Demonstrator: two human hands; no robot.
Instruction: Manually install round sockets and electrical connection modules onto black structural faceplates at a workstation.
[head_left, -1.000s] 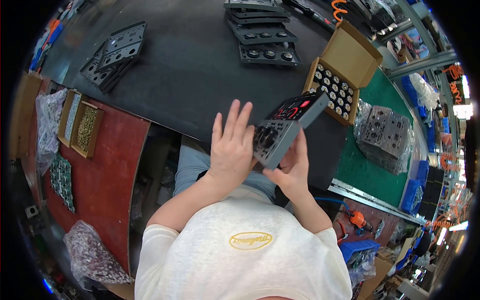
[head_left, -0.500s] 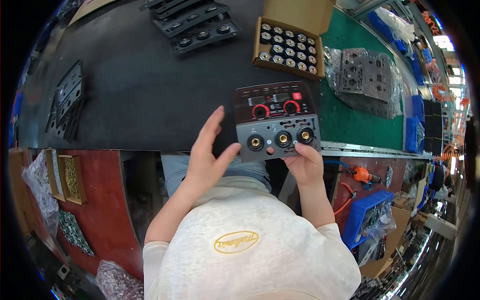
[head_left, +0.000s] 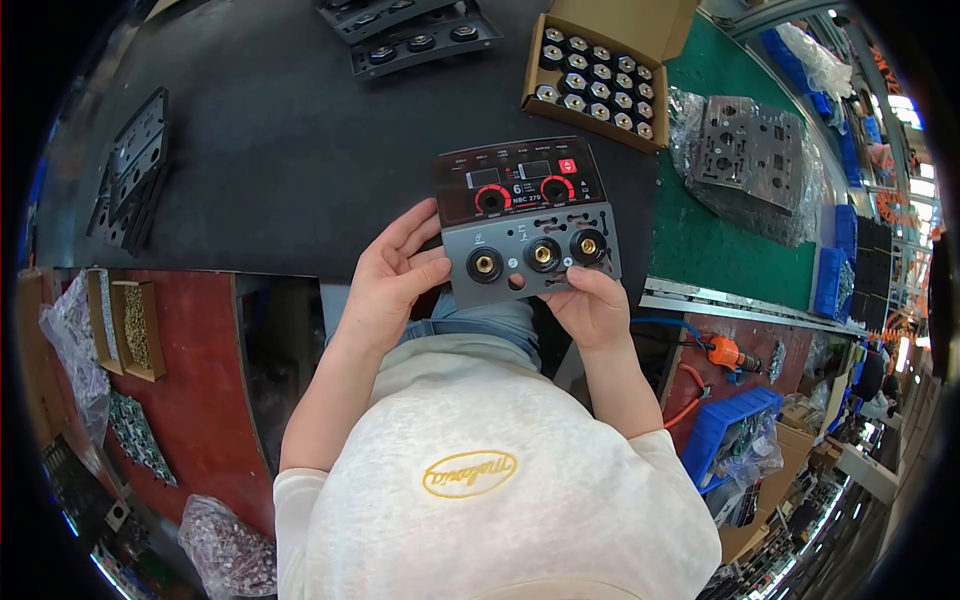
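Observation:
A grey metal front panel with a glossy black and red upper face is held tilted above the near edge of the black table mat. Three round black sockets with brass centres sit in a row across its lower part. My right hand grips the lower right edge, thumb on the front beside the right socket and fingers hidden behind. At the left edge, my left hand closes on the panel, its thumb against the side and its fingers partly behind.
A cardboard box of black sockets with hex nuts stands at the back right. Bagged metal panels lie on the green mat. More panels rest back left and far left. An orange power tool hangs below the table edge at right.
My left hand has come up to the panel's left edge and taken hold of it. The panel has shifted left and slightly up in view, with my right hand still on it.

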